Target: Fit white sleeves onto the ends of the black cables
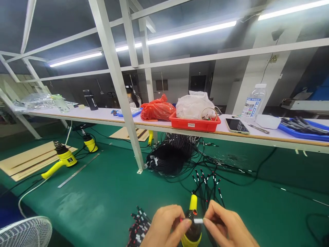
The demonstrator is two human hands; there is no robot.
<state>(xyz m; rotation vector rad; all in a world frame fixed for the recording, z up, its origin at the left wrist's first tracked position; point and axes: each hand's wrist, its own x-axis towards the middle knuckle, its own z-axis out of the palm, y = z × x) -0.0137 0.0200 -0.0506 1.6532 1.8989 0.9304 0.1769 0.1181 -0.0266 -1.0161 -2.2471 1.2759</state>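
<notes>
Grip at both ends: left hand (167, 227) and right hand (230, 226) pinched shut on sleeve (198, 221), holding it across heat gun (192, 232) underneath, apparently to keep fingers off it; wires (207, 181) just beyond.

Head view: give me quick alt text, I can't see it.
The left hand and right hand pinch a short white-sleeved wire between them, close to a yellow heat gun on the green mat. Black cable bundles lie behind, below a shelf bearing a red tray.
</notes>
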